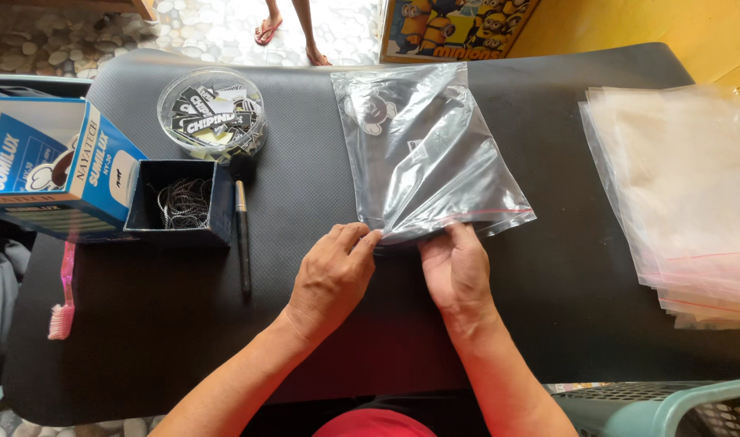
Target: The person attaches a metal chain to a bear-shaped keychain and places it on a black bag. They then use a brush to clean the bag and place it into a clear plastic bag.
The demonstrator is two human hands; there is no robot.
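A clear zip-top plastic bag [422, 154] with a dark folded garment inside lies on the black mat [305, 202]. My left hand [331, 279] pinches the bag's near left corner at its opening. My right hand [457, 271] grips the same near edge just to the right, fingers tucked under the red zip line. Both hands touch the bag and sit close together.
A stack of empty clear bags [681, 194] lies at the right. On the left are a round clear tub of black labels [212, 113], a small dark box of strings [180, 202], a blue-and-white carton [50, 166], a black pen [243, 239] and a pink brush [64, 295]. Another person's feet [293, 36] stand beyond the mat.
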